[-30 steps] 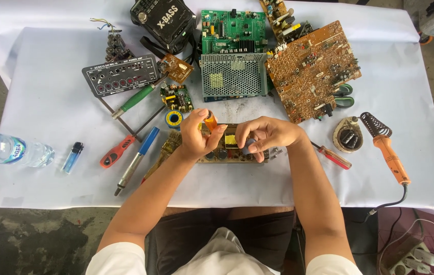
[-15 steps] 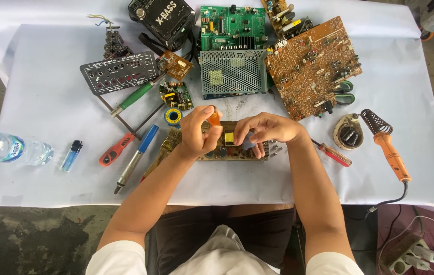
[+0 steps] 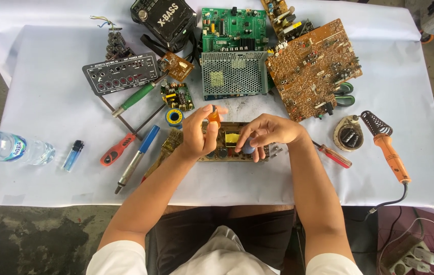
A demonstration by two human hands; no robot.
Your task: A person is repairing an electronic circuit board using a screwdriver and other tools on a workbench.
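Brown and crowded with parts, a small circuit board (image 3: 233,144) lies flat on the white-covered counter (image 3: 49,102), directly in front of the person and under both hands. The left hand (image 3: 196,135) is curled, its thumb and forefinger pinched on a small orange component (image 3: 214,117) held just above the board's left end. The right hand (image 3: 267,133) arches over the board's right half, fingers bent down onto a dark round part; whether it grips that part or only presses on it I cannot tell. To handle this well, I judge the right hand should pin the board so it cannot slide on the paper, while the left keeps the orange piece by its body, not its leads, and stays off the yellow transformer (image 3: 232,137) in the middle. Containers are few: a clear plastic water bottle (image 3: 13,148) lies on its side at the far left edge, partly full of water; a round tin (image 3: 349,133) beside the orange-handled soldering iron (image 3: 387,150) holds something dark, too small to name. A perforated metal power-supply case (image 3: 234,74) sits behind the board, its contents hidden. Screwdrivers (image 3: 135,159) and a blue lighter (image 3: 73,155) lie to the left, well apart from the hands.
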